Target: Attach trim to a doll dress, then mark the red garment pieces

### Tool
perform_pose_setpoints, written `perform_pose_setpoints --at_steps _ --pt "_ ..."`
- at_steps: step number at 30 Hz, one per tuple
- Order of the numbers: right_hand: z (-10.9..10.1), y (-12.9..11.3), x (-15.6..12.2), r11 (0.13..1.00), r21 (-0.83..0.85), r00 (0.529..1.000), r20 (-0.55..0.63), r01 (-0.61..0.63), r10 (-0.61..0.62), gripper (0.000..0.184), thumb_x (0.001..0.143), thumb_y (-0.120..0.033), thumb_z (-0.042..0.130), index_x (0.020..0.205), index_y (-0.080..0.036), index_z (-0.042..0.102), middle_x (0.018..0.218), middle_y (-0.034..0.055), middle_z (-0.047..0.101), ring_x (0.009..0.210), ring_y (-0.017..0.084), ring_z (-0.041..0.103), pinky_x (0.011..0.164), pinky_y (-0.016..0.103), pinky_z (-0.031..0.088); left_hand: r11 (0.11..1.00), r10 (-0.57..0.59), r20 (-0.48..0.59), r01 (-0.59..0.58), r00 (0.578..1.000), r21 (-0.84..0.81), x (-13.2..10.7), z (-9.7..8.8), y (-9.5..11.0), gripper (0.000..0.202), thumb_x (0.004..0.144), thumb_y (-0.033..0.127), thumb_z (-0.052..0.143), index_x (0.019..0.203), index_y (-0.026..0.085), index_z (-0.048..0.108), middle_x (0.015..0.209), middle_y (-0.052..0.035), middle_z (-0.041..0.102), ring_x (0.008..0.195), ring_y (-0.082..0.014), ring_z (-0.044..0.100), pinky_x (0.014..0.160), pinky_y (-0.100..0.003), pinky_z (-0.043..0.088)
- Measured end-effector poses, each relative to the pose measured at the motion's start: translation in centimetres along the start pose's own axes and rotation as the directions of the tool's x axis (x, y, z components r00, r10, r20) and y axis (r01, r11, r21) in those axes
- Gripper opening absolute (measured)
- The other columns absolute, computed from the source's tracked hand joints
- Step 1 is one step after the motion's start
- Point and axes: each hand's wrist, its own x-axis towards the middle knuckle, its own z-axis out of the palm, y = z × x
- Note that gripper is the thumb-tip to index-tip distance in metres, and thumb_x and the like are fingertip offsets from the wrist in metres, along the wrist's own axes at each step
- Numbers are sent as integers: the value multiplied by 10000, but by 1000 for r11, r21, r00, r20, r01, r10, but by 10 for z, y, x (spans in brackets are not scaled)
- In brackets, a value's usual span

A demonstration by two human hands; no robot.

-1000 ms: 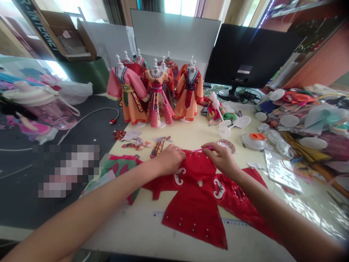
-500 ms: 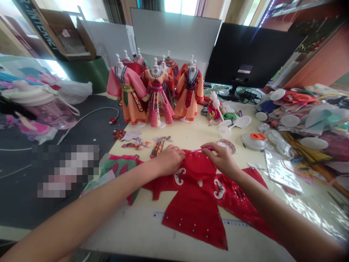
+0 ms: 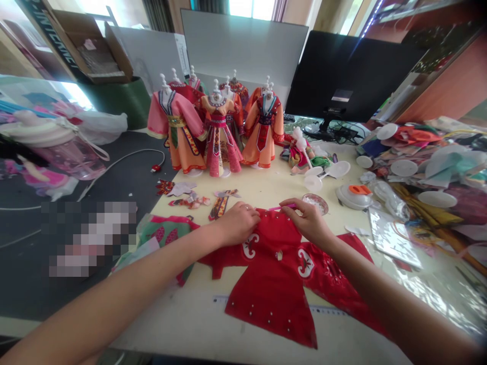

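A small red doll robe [image 3: 276, 284] with white emblems and bead dots lies flat on the pale yellow table [image 3: 198, 324]. My left hand [image 3: 238, 223] rests curled on the robe's upper left edge, pressing the cloth. My right hand [image 3: 310, 220] sits at the robe's upper right edge and pinches a thin pink tool [image 3: 283, 207] that points left over the collar. A small round dish [image 3: 315, 203] stands just beyond my right hand.
Several dressed doll mannequins [image 3: 218, 129] stand at the back centre. A black monitor [image 3: 342, 76] is behind them. Heaped fabric and white stands [image 3: 418, 172] fill the right side. A green and pink garment [image 3: 163, 233] lies at my left. Cut trims [image 3: 198, 197] lie nearby.
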Motion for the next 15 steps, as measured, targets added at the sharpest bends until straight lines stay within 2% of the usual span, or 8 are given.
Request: perform_pose_setpoints --at_steps 7,15 --pt "2 4 -2 1000 -13 1000 9 9 -9 169 845 -309 535 895 -202 656 867 40 713 823 188 656 752 310 487 1000 -3 28 3 1000 3 -2 0 0 188 891 173 466 935 127 643 969 -102 685 1019 -228 591 932 -369 384" --pt "-1 9 -4 1000 -20 1000 2 13 -13 160 838 -316 548 885 -212 661 854 31 713 817 190 656 748 309 489 1000 10 -13 -10 1000 27 -3 0 0 153 870 160 488 916 161 634 895 -85 685 958 -206 599 906 -348 396"
